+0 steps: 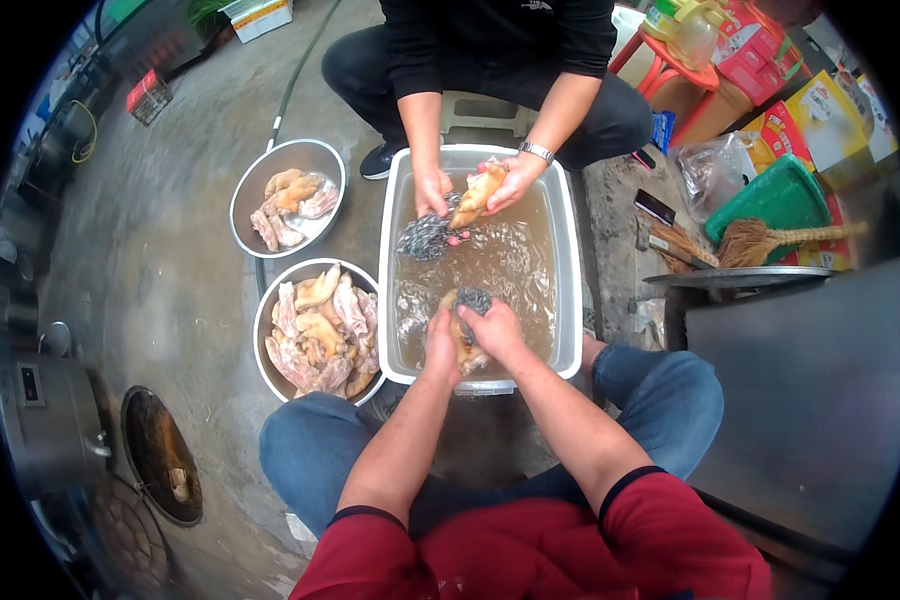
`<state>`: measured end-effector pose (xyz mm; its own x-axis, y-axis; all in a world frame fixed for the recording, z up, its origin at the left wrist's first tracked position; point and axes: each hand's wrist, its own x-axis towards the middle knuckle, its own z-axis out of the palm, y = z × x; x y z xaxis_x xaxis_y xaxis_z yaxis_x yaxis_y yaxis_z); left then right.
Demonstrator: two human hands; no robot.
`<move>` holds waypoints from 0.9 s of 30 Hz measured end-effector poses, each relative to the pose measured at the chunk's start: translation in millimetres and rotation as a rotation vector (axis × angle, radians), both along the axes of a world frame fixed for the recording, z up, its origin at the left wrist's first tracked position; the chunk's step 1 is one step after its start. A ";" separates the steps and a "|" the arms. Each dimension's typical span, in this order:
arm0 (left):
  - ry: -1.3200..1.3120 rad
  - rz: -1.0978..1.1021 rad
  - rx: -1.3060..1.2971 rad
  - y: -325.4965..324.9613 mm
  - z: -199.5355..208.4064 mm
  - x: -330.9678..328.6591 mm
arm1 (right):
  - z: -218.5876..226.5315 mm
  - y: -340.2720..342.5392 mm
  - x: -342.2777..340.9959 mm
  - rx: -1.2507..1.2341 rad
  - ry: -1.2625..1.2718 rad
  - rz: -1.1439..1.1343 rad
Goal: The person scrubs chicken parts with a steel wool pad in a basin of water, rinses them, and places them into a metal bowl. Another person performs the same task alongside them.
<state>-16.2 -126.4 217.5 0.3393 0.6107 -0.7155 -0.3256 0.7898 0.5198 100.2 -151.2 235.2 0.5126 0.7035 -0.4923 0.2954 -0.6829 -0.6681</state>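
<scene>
A pale piece of meat (462, 350) sits half in the murky water at the near end of a steel tub (568, 300). The left hand (438, 345) is closed around its left side. The right hand (492, 330) presses a grey scouring pad (473, 299) onto its top, fingers curled tight over the pad. Opposite, another person's hands (515, 180) hold meat and a second scourer (425, 237). Two bowls (266, 305) of meat stand left of the tub.

A grey concrete floor (170, 260) fills the frame. At centre on it sits a steel tub (570, 300); to its left, two round bowls (282, 160) (265, 320). A hose (295, 80) runs from the upper middle. A green dustpan (780, 195) and broom (760, 240) lie at right.
</scene>
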 end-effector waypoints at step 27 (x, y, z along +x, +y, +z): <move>0.105 0.043 0.175 3.6 13.2 -8.7 | 26.7 -31.6 -33.4 0.309 0.002 0.061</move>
